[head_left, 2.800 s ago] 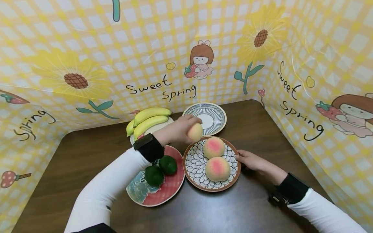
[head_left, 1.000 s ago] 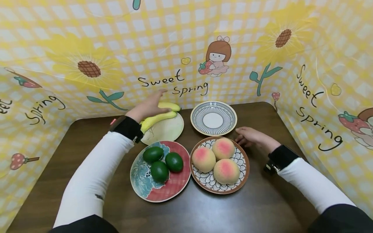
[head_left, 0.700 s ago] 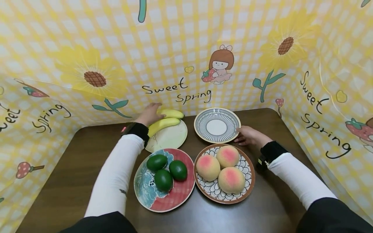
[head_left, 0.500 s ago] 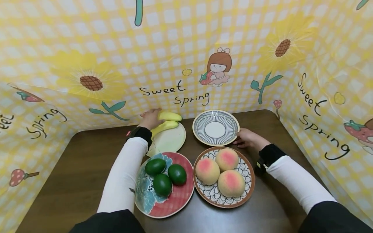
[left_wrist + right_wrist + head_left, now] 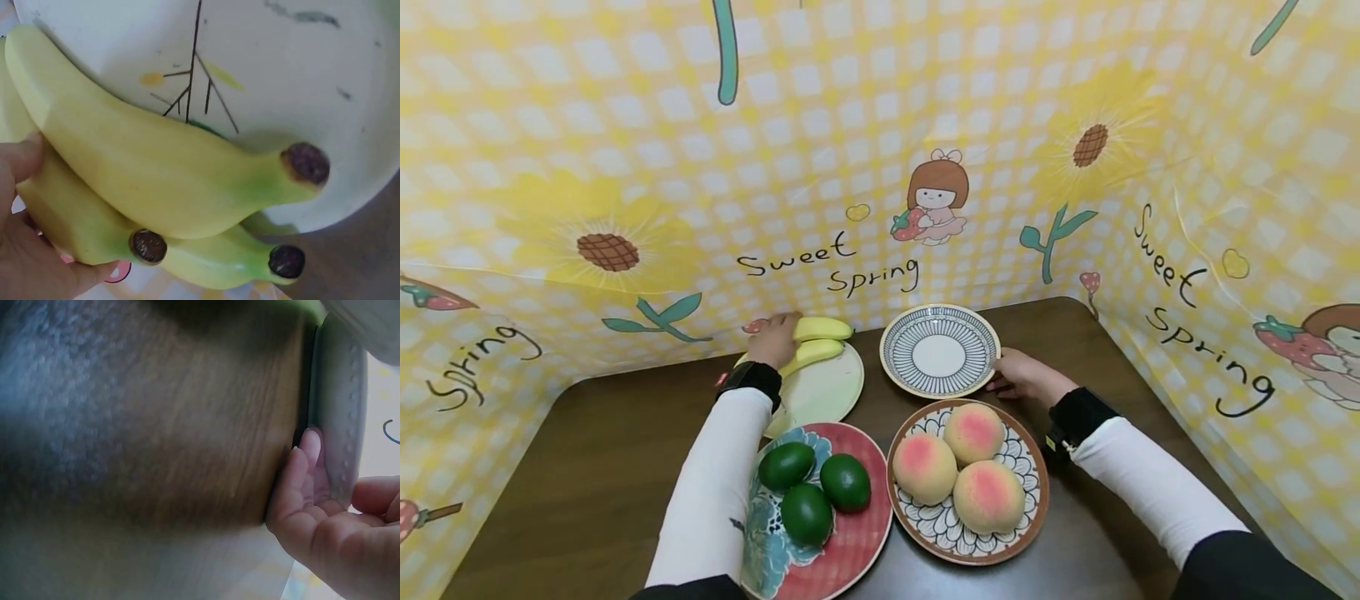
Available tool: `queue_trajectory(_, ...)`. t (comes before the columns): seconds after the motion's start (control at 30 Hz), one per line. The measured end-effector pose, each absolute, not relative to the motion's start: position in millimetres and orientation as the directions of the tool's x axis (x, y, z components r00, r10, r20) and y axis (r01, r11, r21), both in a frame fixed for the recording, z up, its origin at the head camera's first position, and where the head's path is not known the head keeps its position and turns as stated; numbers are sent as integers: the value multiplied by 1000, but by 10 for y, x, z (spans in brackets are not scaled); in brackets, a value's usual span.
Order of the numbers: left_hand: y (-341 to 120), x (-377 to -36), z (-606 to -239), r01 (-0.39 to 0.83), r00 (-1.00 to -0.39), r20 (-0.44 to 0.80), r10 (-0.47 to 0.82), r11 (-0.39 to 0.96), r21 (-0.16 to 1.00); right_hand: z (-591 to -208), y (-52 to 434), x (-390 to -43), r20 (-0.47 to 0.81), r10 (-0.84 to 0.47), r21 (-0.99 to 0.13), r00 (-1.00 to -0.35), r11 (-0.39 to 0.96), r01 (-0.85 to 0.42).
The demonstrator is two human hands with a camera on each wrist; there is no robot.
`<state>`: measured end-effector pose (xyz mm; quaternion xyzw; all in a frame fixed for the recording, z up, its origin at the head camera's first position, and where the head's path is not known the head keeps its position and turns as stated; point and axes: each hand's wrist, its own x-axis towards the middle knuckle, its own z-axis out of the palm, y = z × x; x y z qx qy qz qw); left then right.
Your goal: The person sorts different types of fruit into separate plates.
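My left hand (image 5: 772,340) is at the far left plate, gripping a banana (image 5: 81,219) with the thumb on top and fingers below. Two more bananas lie against it; one banana (image 5: 137,156) rests on the pale plate (image 5: 350,69) painted with a thin twig. At the back, my right hand (image 5: 1026,375) pinches the rim of a blue-lined white plate (image 5: 940,354), thumb outside and fingers tucked under its edge. In the right wrist view the fingers (image 5: 294,487) curl below the plate's side wall (image 5: 340,419).
In front stands a brown-rimmed plate (image 5: 1041,492) with three peaches (image 5: 988,496). Left of it, a red and teal plate (image 5: 865,533) bears three dark green fruits (image 5: 807,515). A checked yellow cloth (image 5: 820,192) hangs behind the brown table (image 5: 587,467).
The peach my left hand held earlier now lies with two others; that hand has moved to the bananas. My right hand has shifted from the brown-rimmed plate to the blue-lined one.
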<state>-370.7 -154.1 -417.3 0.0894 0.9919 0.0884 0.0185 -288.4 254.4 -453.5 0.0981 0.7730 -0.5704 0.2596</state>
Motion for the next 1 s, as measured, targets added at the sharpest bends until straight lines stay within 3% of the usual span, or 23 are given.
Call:
queue_trajectory(0.2, -1593, -3641, -4203, 169, -985, 9, 170, 965, 200, -4535, 2492, -2852, -514, -138, -825, -846, 350, 444)
queue_trajectory(0.5, -1475, -3591, -3877, 208, -975, -26, 220, 948, 243, -4452, 2493, -2856, -514, -154, -822, -844, 371, 433)
queue_trajectory(0.77, -986, -3536, -3682, 350, -930, -17, 367, 900, 260, -4471, 2472, -2922, -505, -147, -824, -850, 375, 425)
queue_trajectory(1.0, -344, -3493, -3773, 382, -904, -37, 425, 846, 372, -4501, 2498, -2878, -504, -151, -824, -851, 379, 421)
